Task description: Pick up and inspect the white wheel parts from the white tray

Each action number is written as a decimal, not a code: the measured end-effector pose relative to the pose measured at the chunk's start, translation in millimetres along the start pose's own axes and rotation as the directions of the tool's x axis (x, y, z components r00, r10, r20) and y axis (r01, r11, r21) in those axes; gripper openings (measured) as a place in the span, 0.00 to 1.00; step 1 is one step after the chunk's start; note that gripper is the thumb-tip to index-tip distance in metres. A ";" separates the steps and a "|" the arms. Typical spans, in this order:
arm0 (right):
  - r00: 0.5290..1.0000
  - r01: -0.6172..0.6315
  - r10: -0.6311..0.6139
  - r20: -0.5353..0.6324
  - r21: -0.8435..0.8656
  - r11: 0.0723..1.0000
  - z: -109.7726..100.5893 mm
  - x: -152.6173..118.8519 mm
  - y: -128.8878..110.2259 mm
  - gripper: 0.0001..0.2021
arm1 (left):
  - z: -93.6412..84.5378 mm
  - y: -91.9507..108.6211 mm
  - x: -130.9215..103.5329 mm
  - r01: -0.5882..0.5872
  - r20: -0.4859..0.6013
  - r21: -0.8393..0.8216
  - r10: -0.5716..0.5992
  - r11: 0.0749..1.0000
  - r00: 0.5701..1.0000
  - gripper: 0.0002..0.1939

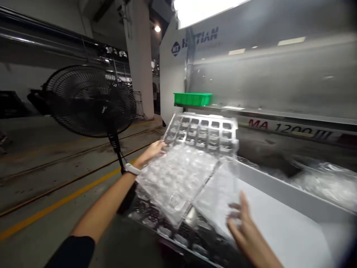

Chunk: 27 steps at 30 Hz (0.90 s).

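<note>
My left hand [154, 150] grips the left edge of a clear plastic compartment tray [203, 136], which stands tilted with its rows of square pockets facing me. Part of its fingers is hidden behind the edge. In front of it lies a blurred, bumpy clear plastic tray [178, 178]; whether the two are joined I cannot tell. Lower right, my right hand [241, 223] holds nothing, its fingers apart and smeared a little by motion, close to a thin translucent sheet [220, 186]. More clear pocketed trays [164, 230] show underneath.
A white surface with a raised side [284, 219] spans the lower right. Clear plastic bags [329, 182] lie beyond it. A green bin [192, 99] sits on the machine's ledge [279, 114]. At left stands a black fan [92, 100], near a yellow floor line [80, 191].
</note>
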State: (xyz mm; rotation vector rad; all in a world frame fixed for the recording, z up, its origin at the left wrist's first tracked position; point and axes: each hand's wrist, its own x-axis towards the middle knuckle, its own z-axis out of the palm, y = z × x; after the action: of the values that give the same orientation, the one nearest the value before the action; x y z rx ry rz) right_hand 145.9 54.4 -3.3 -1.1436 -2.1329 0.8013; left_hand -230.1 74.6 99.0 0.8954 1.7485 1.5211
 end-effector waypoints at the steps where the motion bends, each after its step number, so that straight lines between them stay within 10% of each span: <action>1: 0.999 -0.013 0.013 0.041 0.002 1.000 18.8 12.9 -7.6 0.41 | -10.2 -3.5 13.5 0.030 -0.015 0.046 -0.029 0.998 0.999 0.17; 8: 0.973 -0.186 0.175 0.154 0.059 0.981 103.8 72.2 -78.6 0.42 | -30.3 -21.5 108.9 0.098 -0.028 0.363 -0.094 0.926 0.995 0.17; 17: 0.965 -0.234 0.250 0.084 -0.169 0.957 109.4 104.5 -84.3 0.39 | 4.3 -53.1 182.5 0.011 0.009 0.610 -0.021 0.792 1.000 0.15; 27: 0.889 -0.243 0.415 0.193 -0.569 0.786 125.0 124.6 -74.5 0.40 | 6.0 -67.6 197.3 0.039 0.020 0.682 -0.072 0.730 0.997 0.15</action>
State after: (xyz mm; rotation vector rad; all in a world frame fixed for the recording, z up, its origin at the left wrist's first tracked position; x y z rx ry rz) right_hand -40.3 99.4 -3.8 -1.8333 -2.5475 0.5680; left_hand -340.9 234.8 24.3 1.1930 2.3229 0.7730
